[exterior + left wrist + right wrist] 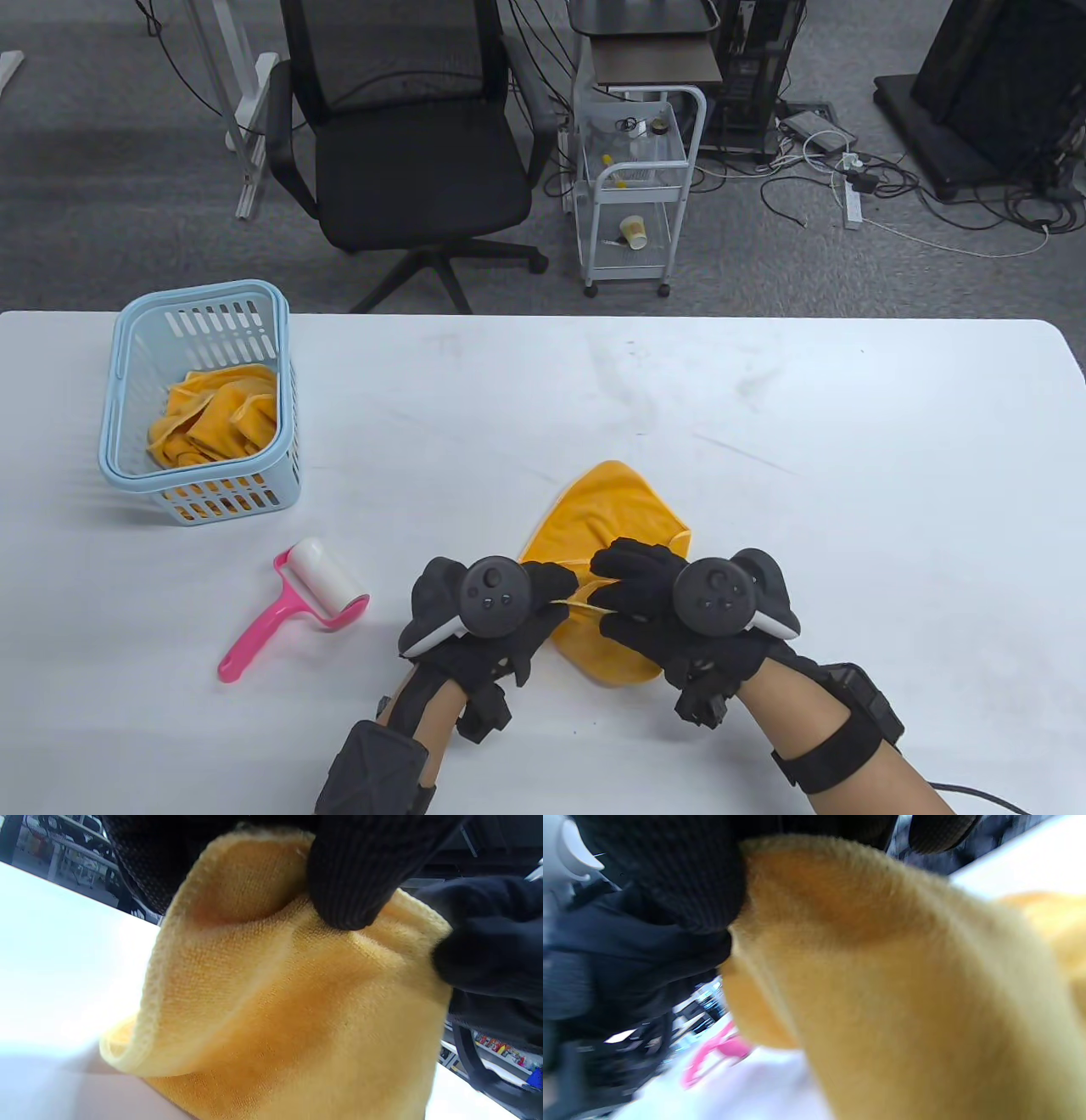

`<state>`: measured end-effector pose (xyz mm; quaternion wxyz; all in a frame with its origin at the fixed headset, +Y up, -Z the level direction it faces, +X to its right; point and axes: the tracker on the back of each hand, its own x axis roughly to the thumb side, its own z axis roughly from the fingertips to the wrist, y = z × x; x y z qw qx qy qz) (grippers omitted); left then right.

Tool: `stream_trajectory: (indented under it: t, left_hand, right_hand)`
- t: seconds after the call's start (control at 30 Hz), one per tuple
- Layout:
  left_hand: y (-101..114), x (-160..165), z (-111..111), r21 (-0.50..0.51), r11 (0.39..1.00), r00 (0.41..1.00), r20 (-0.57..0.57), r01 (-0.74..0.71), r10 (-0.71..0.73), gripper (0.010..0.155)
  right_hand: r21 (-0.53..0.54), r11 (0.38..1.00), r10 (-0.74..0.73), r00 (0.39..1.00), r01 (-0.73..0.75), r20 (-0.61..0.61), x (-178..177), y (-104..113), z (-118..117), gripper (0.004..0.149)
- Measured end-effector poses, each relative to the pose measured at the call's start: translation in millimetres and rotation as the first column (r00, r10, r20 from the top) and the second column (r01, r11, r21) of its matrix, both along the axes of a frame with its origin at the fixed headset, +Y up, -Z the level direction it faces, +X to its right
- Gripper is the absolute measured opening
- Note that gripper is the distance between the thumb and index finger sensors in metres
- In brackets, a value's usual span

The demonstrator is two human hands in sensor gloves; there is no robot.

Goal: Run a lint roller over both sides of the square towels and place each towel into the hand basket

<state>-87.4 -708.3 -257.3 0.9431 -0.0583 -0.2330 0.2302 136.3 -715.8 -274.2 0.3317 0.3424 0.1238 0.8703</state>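
1. Your left hand [488, 615] pinches the towel's [615, 518] near edge, thumb and fingers [352, 878] curled on the cloth.
2. Your right hand [679, 607] grips the same edge just beside it, fingers [670, 878] clamped on the fabric.
3. The towel is orange, bunched, partly lifted at the near middle of the table [848, 475]; its far corner rests on the surface.
4. The roller [297, 603] lies flat left of your hands, pink handle toward you, untouched.
5. The basket [140, 407] sits far left, upright, with crumpled orange towels [216, 416] inside.
6. A chair [407, 144] and a cart [636, 187] stand beyond the table.
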Motion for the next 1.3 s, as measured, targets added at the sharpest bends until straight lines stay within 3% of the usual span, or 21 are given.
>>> stream_trajectory:
  t: [0.17,0.6,0.7,0.8,0.87,1.0,1.3]
  left_hand:
    - [25.8,-7.9,5.4,0.07,0.996,0.998,0.002,-0.064,0.064,0.038]
    - [103.5,-57.8,6.5,0.247,0.967,0.99,-0.113,-0.058,0.088,0.039]
    - [120.5,-64.7,7.2,0.247,0.966,0.99,-0.1,-0.076,0.104,0.039]
    - [139.6,-75.8,10.7,0.311,0.95,0.986,-0.143,-0.035,0.083,0.039]
    - [149.8,-80.8,12.9,0.284,0.955,0.987,-0.11,-0.08,0.115,0.039]
    - [169.7,-90.0,18.8,0.321,0.944,0.988,-0.111,-0.069,0.11,0.039]
    - [221.4,-105.6,33.3,0.354,0.921,0.984,-0.008,-0.162,0.176,0.04]
  right_hand:
    - [-0.186,0.982,-0.01,0.986,-0.021,-0.165,-3.8,-7.9,-4.3,0.043]
    - [-0.223,0.975,-0.037,0.984,-0.004,-0.177,37.4,19.8,-20.7,0.044]
    - [-0.223,0.974,-0.081,0.985,0.045,-0.154,49.8,30.8,-23.4,0.044]
    - [-0.175,0.984,-0.049,0.991,0.027,-0.125,68.0,49.6,-22.9,0.044]
    - [-0.138,0.99,-0.035,0.995,0.021,-0.098,81.9,64.2,-21.1,0.045]
    - [-0.057,0.993,0.102,0.995,-0.103,-0.005,104.3,91.7,-17.5,0.045]
    - [0.188,0.964,0.163,0.978,-0.186,0.132,136.0,192.0,5.0,0.048]
